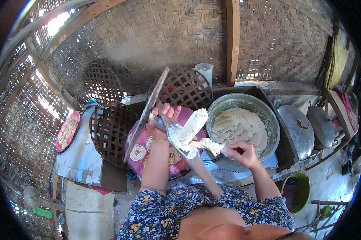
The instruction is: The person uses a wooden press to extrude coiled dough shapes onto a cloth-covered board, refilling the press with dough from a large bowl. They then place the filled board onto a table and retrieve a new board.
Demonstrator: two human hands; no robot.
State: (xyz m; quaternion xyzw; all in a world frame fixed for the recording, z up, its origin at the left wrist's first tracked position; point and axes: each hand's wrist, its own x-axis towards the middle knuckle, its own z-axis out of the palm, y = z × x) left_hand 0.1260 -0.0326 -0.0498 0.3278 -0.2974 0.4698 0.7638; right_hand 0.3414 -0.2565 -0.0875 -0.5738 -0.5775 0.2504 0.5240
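My left hand [164, 118] is wrapped round a wooden press [200, 172] with a metal tube; its long wooden lever [151, 105] slants up beside the hand. A thick white roll of dough [195, 123] sticks up from the press, and dough is smeared on the wood around it. My right hand [244, 155] pinches the end of a dough-coated utensil [212, 146], whose exact kind is hidden under the dough. Its far end touches or overlaps the press. Just beyond my right hand stands a large metal basin [275, 126] holding pale dough [240, 128].
Under the press lies a pink round tray [150, 166] with coiled dough strands. Woven baskets [184, 86] lean behind it. A white jug [205, 71] stands near the wall post. Lidded pots [295, 130] are at right, and a green bucket [298, 192] is below.
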